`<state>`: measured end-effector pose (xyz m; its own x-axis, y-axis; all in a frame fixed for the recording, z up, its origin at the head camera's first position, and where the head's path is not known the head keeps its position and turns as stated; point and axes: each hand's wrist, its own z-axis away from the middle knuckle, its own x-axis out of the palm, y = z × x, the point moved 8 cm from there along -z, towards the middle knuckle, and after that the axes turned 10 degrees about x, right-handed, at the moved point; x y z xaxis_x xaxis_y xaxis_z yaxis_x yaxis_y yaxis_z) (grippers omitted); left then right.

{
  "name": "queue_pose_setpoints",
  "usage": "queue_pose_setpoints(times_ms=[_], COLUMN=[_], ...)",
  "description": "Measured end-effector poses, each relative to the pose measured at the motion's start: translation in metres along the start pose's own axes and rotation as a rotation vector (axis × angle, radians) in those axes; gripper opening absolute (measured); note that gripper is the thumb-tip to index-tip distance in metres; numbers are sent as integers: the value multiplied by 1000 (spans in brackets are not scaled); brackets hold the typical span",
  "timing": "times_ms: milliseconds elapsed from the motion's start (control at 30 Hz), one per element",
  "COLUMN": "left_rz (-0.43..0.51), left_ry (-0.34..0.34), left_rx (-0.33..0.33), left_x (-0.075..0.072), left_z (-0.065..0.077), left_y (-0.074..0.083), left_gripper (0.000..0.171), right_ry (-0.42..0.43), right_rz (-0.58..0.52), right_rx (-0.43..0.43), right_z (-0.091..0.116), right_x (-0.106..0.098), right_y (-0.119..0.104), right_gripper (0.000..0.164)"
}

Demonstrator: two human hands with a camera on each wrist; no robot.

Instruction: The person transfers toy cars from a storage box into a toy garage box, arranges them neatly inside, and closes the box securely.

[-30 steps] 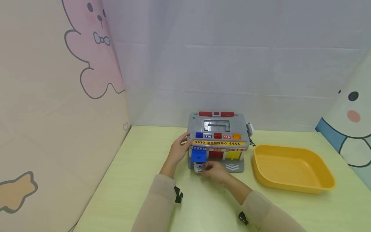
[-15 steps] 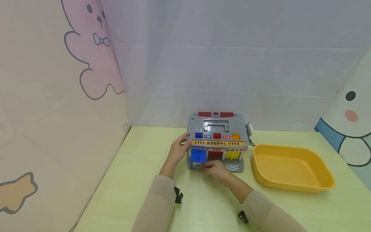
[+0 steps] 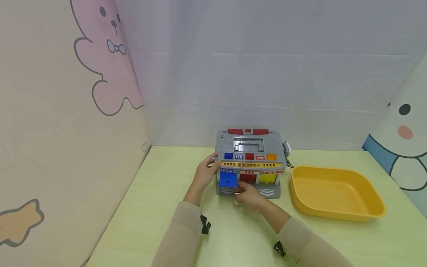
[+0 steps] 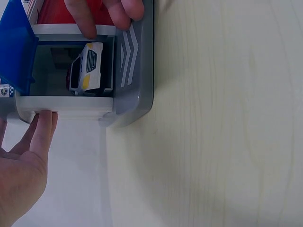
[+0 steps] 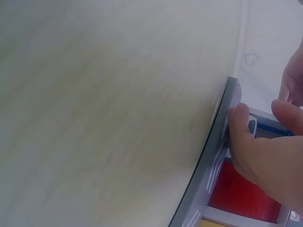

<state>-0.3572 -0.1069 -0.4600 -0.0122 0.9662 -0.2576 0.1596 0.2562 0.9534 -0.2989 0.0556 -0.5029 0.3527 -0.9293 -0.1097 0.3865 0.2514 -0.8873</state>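
Observation:
A grey toy emergency station (image 3: 277,142) stands on the table, its blue garage door (image 3: 228,180) swung up at the left bay. Inside that bay sits a white toy car (image 4: 93,66) with a dark grille and yellow corners, facing out. My left hand (image 3: 204,173) steadies the station's left side, fingers laid against the outer wall. Just in front of the bay is my right hand (image 3: 251,195), its fingers apart and holding nothing. From the right wrist, the car's nose shows past the fingers (image 5: 241,120). The red door (image 3: 248,178) and yellow door (image 3: 268,178) are down.
To the station's right lies a yellow tray (image 3: 337,214). A small white handset (image 3: 287,147) with a coiled black cord hangs on the station's right side. Curtains with cartoon figures surround the pale green table (image 3: 140,222).
The white toy car has gone from the front ramp back into the left bay, pushed by my right hand, whose fingers have come away from it. My left hand stays put.

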Motion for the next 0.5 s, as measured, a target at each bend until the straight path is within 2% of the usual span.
queue_pose_setpoints(times_ms=[100, 200, 300, 433, 500], left_rz=[-1, 4, 7, 3, -1], left_ry=[0, -3, -7, -6, -7], left_rx=[-7, -3, -3, -5, -6], left_x=[0, 0, 0, 0, 1], left_z=[0, 0, -1, 0, 0], left_y=[0, -1, -1, 0, -1], left_gripper=[41, 42, 42, 42, 42], right_ry=[-14, -25, -22, -46, -58], right_rz=[-23, -18, -14, 101, 154], right_rx=[20, 29, 15, 1, 11], right_z=[-1, -2, -2, -1, 0], right_x=[-1, -2, -3, 0, 1], right_y=[1, 2, 3, 3, 4], right_gripper=[69, 69, 59, 38, 35])
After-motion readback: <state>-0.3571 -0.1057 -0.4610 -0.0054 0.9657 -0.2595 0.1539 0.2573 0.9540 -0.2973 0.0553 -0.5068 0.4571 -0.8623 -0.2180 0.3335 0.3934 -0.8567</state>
